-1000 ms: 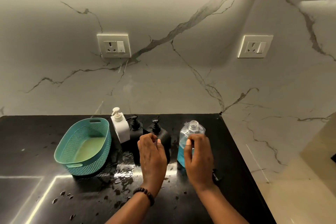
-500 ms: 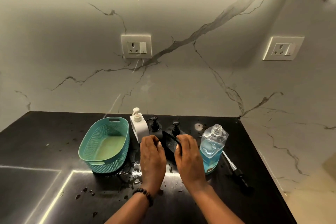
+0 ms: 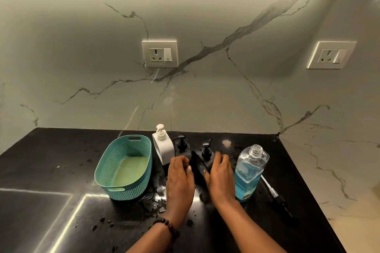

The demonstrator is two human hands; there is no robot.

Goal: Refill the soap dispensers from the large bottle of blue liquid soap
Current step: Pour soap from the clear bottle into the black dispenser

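While both hands flank the black dispenser (image 3: 205, 160) mid-table | right hand (image 3: 221, 178) fingers grasp its body, left hand (image 3: 180, 178) loosely curled alongside, grip unclear | soap bottle (image 3: 249, 172) uncapped, just right | judged rigid, slick (wet table (image 3: 51, 170)) — hold low on body.

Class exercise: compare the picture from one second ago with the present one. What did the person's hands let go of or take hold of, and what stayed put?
The right hand let go of the blue soap bottle and joined the left hand at the near black dispenser. Basket, white dispenser and bottle stayed put.
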